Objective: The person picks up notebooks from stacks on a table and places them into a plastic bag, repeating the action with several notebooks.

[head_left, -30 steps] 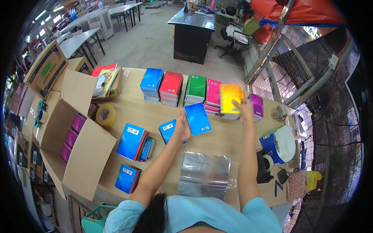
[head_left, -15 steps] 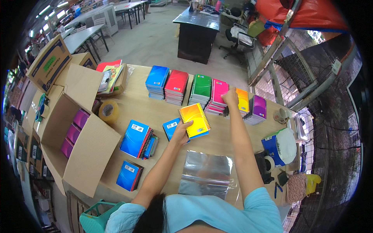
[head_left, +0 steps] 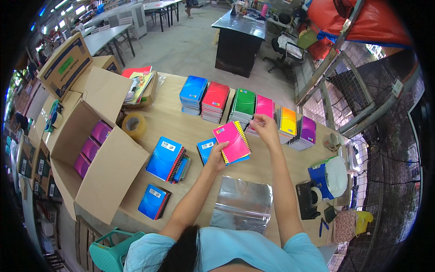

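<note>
Fingers (head_left: pixel 222 146) of the left hand (head_left: pixel 215 157) clamp a pink notebook (head_left: pixel 233 141); those of the right hand (head_left: pixel 266 128), half-open, seem empty.

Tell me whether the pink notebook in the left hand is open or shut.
Shut: the pink spiral notebook in the left hand shows its cover lying flat, with no inside pages spread.
</note>
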`<action>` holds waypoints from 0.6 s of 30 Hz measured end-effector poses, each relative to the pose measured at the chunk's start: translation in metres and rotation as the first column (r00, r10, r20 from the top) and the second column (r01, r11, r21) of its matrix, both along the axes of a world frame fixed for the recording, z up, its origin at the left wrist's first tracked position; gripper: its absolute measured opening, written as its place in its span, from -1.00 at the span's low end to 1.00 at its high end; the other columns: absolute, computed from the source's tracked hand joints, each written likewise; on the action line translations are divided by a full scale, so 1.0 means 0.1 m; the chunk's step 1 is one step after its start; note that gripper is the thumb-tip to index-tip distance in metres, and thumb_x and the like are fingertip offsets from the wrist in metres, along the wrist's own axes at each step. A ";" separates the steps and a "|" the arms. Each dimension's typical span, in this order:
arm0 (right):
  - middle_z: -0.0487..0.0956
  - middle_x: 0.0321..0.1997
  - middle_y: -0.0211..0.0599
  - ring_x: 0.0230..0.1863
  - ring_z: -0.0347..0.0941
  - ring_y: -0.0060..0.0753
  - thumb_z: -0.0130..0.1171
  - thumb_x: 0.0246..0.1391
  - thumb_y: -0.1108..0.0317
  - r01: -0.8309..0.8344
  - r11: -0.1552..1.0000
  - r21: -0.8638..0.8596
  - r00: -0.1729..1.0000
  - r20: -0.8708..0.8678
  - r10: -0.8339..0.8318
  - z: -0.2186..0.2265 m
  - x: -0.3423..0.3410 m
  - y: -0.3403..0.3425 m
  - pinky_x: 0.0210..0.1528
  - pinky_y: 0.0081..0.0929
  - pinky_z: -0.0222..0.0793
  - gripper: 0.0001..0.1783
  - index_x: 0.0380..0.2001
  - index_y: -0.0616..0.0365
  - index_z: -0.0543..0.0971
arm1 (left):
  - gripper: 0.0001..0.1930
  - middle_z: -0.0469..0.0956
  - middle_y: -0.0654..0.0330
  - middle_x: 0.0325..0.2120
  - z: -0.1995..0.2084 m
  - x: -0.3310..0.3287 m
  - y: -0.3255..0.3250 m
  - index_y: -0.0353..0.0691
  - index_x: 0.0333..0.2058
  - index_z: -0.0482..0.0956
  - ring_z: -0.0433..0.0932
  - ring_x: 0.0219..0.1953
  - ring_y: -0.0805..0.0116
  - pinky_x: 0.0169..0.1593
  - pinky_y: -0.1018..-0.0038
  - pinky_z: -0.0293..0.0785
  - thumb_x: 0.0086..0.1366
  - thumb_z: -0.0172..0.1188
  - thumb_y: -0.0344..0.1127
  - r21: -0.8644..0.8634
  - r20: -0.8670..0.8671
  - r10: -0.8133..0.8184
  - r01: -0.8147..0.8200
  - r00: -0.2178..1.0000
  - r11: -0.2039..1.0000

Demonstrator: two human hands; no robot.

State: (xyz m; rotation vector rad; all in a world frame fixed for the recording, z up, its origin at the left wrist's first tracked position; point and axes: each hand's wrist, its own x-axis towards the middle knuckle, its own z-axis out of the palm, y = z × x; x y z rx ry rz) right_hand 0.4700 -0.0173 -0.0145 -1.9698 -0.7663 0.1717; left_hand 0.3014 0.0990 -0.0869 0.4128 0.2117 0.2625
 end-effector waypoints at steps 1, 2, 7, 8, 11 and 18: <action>0.61 -0.30 -0.25 -0.31 0.53 -0.55 0.32 -0.05 0.30 0.015 0.999 0.040 0.997 -0.070 -0.012 0.09 0.00 0.17 -0.26 -0.60 0.45 -0.54 -0.08 0.31 0.53 | -0.59 0.51 0.01 -0.08 -0.01 -0.06 0.04 -0.33 0.04 0.32 0.55 -0.06 0.16 0.04 0.21 0.52 0.20 0.07 -0.43 -0.025 0.003 0.021 -0.021 1.000 0.999; 0.61 -0.31 -0.19 -0.30 0.55 -0.47 0.31 -0.05 0.26 0.020 0.999 -0.029 0.999 -0.042 -0.021 0.14 0.03 0.36 -0.25 -0.53 0.46 -0.55 -0.10 0.29 0.54 | -0.59 0.51 0.01 -0.08 -0.05 -0.08 0.07 -0.33 0.04 0.32 0.55 -0.06 0.16 0.04 0.21 0.52 0.20 0.07 -0.43 -0.023 0.006 0.017 -0.017 1.000 1.000; 0.59 -0.18 0.10 -0.13 0.54 0.04 0.27 -0.03 0.06 0.102 0.958 -0.267 0.973 0.226 -0.041 0.09 0.30 1.37 -0.09 -0.20 0.44 -0.47 -0.15 0.32 0.51 | -0.59 0.50 -0.03 -0.08 -0.27 -0.13 0.24 -0.37 0.04 0.30 0.55 -0.06 0.14 0.05 0.20 0.52 0.21 0.08 -0.43 0.012 -0.033 0.062 -0.061 0.998 0.998; 0.59 -0.18 0.10 -0.13 0.54 0.04 0.27 -0.03 0.06 0.103 0.959 -0.263 0.973 0.228 -0.042 0.03 0.30 1.52 -0.09 -0.20 0.44 -0.47 -0.15 0.32 0.51 | -0.59 0.50 -0.03 -0.08 -0.31 -0.17 0.26 -0.37 0.04 0.30 0.55 -0.06 0.14 0.05 0.20 0.52 0.21 0.08 -0.43 0.015 -0.031 0.062 -0.061 0.998 0.998; 0.52 -0.06 0.21 0.00 0.49 0.07 0.36 -0.12 0.09 0.206 0.857 -0.473 0.978 0.066 -0.199 0.06 0.21 1.93 0.03 -0.20 0.43 -0.13 0.08 0.47 0.20 | -0.58 0.50 -0.03 -0.09 -0.41 -0.31 0.35 -0.36 0.04 0.31 0.56 -0.09 0.16 0.04 0.20 0.52 0.20 0.08 -0.42 -0.022 -0.102 0.034 -0.036 0.994 0.999; 0.37 0.13 0.16 0.11 0.40 0.07 0.42 -0.19 0.06 0.322 0.790 -0.522 0.947 0.178 -0.268 0.12 0.20 2.07 0.05 -0.21 0.42 -0.11 0.09 0.39 0.25 | -0.59 0.52 0.01 -0.10 -0.29 -0.29 0.40 -0.34 0.03 0.33 0.57 -0.09 0.20 0.00 0.24 0.53 0.19 0.10 -0.42 0.040 -0.080 0.078 -0.075 0.994 0.996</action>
